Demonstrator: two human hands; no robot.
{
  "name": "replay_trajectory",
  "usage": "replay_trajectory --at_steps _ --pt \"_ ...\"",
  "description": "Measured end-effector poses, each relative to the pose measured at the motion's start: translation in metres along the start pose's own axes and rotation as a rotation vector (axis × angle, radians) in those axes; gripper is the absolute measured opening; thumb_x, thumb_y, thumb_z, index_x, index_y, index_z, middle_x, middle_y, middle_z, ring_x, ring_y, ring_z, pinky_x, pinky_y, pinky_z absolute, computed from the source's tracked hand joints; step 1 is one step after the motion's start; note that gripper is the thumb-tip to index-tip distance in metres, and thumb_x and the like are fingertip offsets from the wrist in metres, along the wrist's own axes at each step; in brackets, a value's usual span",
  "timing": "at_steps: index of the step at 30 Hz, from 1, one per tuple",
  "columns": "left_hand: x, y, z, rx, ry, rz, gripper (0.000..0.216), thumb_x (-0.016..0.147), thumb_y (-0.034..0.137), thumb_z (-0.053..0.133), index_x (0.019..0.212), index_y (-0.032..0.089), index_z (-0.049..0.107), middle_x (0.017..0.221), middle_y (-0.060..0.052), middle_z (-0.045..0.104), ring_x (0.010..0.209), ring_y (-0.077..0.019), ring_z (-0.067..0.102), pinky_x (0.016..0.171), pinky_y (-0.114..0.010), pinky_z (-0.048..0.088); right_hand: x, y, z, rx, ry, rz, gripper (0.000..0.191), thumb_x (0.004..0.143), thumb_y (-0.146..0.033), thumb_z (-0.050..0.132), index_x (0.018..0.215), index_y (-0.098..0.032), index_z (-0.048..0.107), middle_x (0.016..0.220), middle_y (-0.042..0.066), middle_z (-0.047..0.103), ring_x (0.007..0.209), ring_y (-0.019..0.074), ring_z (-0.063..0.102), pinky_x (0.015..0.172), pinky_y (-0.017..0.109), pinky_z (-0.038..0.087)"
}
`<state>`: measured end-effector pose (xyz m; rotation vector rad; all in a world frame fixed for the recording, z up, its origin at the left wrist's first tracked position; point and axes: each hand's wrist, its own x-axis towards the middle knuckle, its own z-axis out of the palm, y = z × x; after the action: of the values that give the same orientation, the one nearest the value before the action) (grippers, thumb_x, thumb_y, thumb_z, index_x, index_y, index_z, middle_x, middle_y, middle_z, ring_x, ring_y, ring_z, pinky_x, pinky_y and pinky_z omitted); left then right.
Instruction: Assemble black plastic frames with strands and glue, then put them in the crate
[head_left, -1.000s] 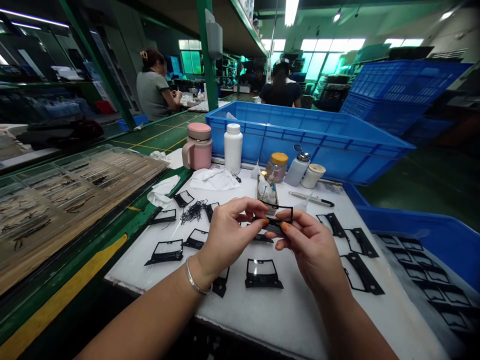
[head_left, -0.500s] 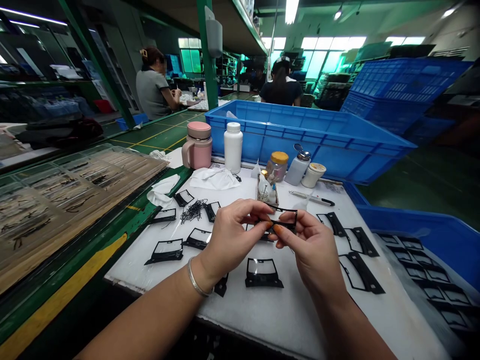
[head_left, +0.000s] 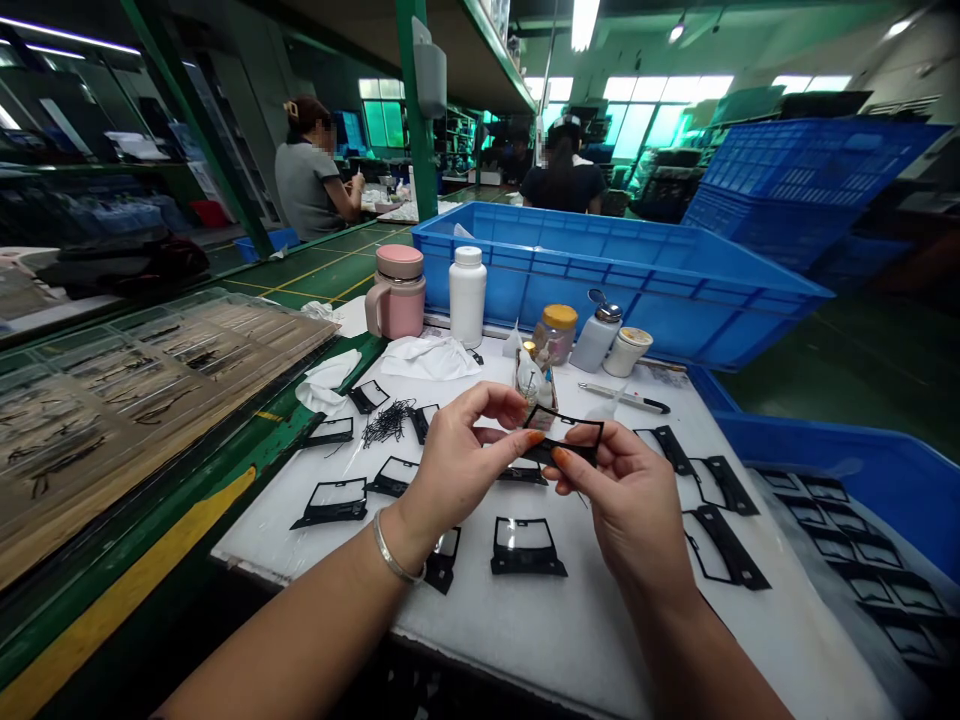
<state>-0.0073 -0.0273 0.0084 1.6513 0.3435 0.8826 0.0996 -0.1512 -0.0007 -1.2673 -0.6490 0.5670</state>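
Observation:
Both my hands hold one small black plastic frame (head_left: 571,432) above the white work mat (head_left: 570,620). My left hand (head_left: 457,465) pinches its left end with thumb and forefinger. My right hand (head_left: 626,500) grips its right side, fingers closed round it. Several more black frames (head_left: 525,545) lie flat on the mat around and under my hands. A small heap of thin black wire pins (head_left: 386,422) lies left of my left hand.
At the back of the mat stand a pink mug (head_left: 396,292), a white bottle (head_left: 467,296), a yellow-capped jar (head_left: 555,332), a pump dispenser (head_left: 596,335) and a pen (head_left: 622,397). Blue crates (head_left: 622,270) sit behind and to the right. Clear trays (head_left: 135,380) lie left. Two people work far behind.
The frame has tilted and shifted slightly right between my fingers; my left hand's fingers have lifted a little. My arms have stayed in place.

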Motion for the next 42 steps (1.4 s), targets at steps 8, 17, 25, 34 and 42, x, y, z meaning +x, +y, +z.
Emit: replay_trajectory --at_steps 8,17,25,34,42 --pt "0.0033 -0.0001 -0.0042 -0.163 -0.078 -0.180 0.019 0.077 0.026 0.076 0.082 0.012 0.066 0.074 -0.001 0.062 0.066 -0.0089 0.056 0.059 -0.016 0.048 0.0013 0.0001 -0.0011 0.035 -0.061 0.082 0.024 0.075 -0.029 0.079 0.092 -0.018 0.066 0.090 0.001 0.067 0.068 0.0133 0.070 0.055 0.017 0.053" --pt "0.0053 -0.0019 -0.0054 -0.229 -0.099 -0.208 0.018 0.077 0.025 0.076 0.082 0.011 0.065 0.071 -0.001 0.062 0.063 -0.0086 0.056 0.058 -0.017 0.047 0.0028 0.0001 -0.0015 0.059 -0.109 0.178 0.027 0.076 -0.032 0.077 0.094 -0.015 0.067 0.081 0.006 0.071 0.069 0.0170 0.071 0.049 0.017 0.051" --pt "0.0058 -0.0025 -0.0036 -0.200 -0.097 -0.190 0.018 0.076 0.026 0.076 0.081 0.012 0.065 0.073 -0.001 0.062 0.065 -0.0098 0.056 0.059 -0.019 0.047 0.0034 0.0029 -0.0027 0.017 -0.109 0.156 0.025 0.079 -0.033 0.075 0.094 -0.016 0.065 0.074 0.004 0.072 0.063 0.0143 0.069 0.051 0.018 0.050" --pt "0.0044 -0.0030 -0.0030 -0.183 -0.099 -0.190 0.021 0.075 0.028 0.078 0.080 0.012 0.065 0.074 -0.002 0.062 0.067 -0.0100 0.056 0.062 -0.020 0.046 0.0031 0.0036 -0.0040 -0.012 -0.100 0.145 0.025 0.080 -0.034 0.074 0.094 -0.015 0.065 0.066 0.005 0.072 0.055 0.0109 0.064 0.055 0.017 0.051" --pt "0.0077 -0.0057 -0.0068 -0.370 -0.067 -0.271 0.034 0.075 0.024 0.077 0.101 0.017 0.056 0.067 0.005 0.057 0.058 -0.0079 0.055 0.055 -0.018 0.049 0.0059 -0.0025 -0.0035 0.272 -0.168 0.245 0.033 0.081 -0.038 0.069 0.101 -0.012 0.071 0.084 0.014 0.075 0.067 0.0198 0.073 0.047 0.019 0.052"
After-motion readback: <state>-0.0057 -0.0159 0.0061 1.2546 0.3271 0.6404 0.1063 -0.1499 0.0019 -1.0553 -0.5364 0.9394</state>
